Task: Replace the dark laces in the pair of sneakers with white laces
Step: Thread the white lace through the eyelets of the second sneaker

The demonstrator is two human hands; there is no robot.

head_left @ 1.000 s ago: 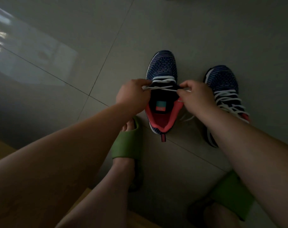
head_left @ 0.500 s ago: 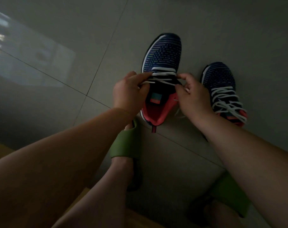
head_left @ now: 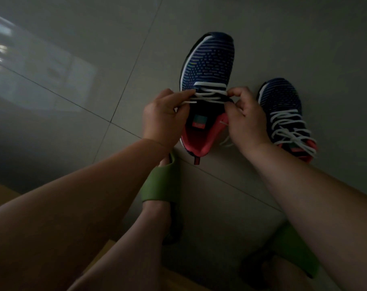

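Shifted slightly toward the person since earlier, navy knit sneaker with pink lining (head_left: 207,66) stands on grey tiled floor (head_left: 115,38); left hand (head_left: 161,116) and right hand (head_left: 248,118) each pinch its white lace (head_left: 209,95). Laced matching sneaker (head_left: 283,106) sits beside the right hand.

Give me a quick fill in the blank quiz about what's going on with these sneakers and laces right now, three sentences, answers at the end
1. The lace both hands are threading is ____ in colour.
2. The sneaker beside the right hand is already ____ to the top.
3. The sneaker that the left hand works on has a ____ lining at its opening.

Missing words: white; laced; pink
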